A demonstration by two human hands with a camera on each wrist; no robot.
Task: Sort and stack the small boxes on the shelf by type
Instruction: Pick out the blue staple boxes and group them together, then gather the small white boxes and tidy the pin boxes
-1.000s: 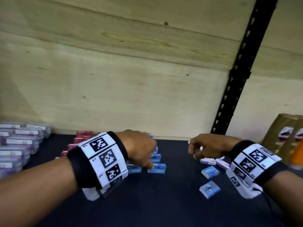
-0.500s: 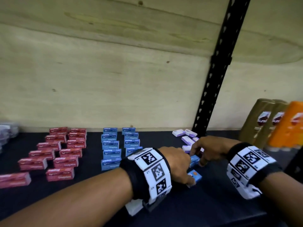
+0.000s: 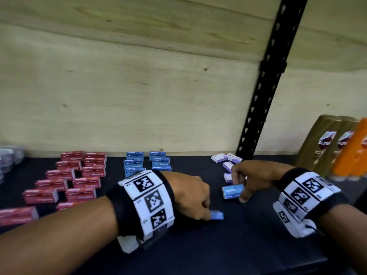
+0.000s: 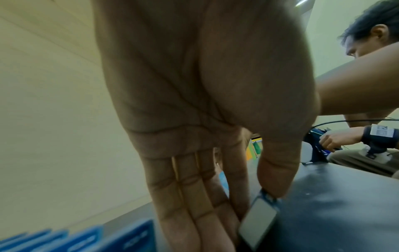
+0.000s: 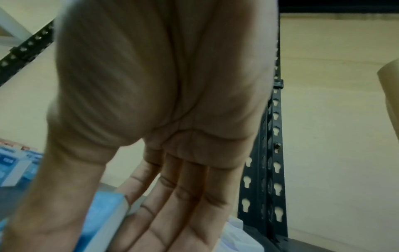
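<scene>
On the dark shelf (image 3: 248, 241) my left hand (image 3: 206, 212) pinches a small blue staples box (image 3: 216, 215) between thumb and fingers; the left wrist view shows the box's (image 4: 258, 220) grey end under the thumb. My right hand (image 3: 239, 187) grips another blue box (image 3: 231, 191), tilted on its edge, thumb in front and fingers behind; it shows as a blue box (image 5: 105, 214) in the right wrist view. Sorted blue boxes (image 3: 147, 161) stand in two rows at the back centre. Red boxes (image 3: 75, 175) lie in two rows at left. Loose purple-white boxes (image 3: 226, 159) lie beyond my right hand.
A black perforated upright (image 3: 264, 80) stands at the back right against the plywood wall (image 3: 139, 96). Gold and orange shampoo bottles (image 3: 333, 143) stand at far right. Clear-wrapped packs (image 3: 8, 157) sit at far left. Another person (image 4: 367, 136) shows in the left wrist view.
The view swung right. My left hand left the blue rows, moved right and took a loose blue box. My right hand moved off the purple boxes and took hold of the other blue box.
</scene>
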